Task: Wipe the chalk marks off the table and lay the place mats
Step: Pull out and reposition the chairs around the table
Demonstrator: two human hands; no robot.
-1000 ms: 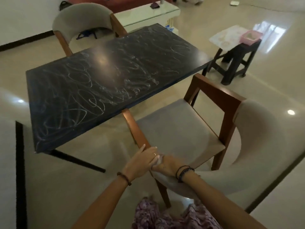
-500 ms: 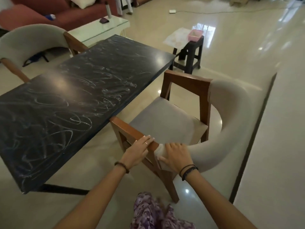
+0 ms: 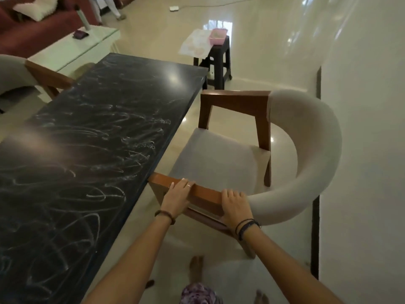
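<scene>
Your left hand [image 3: 176, 197] grips wooden chair arm [image 3: 198, 194], fingers curled over top; your right hand [image 3: 234, 204] grips same arm at 3 o'clock of left; chalk marks [image 3: 92, 150] cover dark counter [image 3: 122, 88] at 9 o'clock of chair; place mats [image 3: 196, 43] on black stool [image 3: 220, 62] at 12 o'clock.

The scene is seen from one wide-angle camera worn on the head, looking forward and down. The counter [image 3: 92, 150] is seen close on the left, its near right edge beside a chair [image 3: 241, 163], with floor beyond.
</scene>
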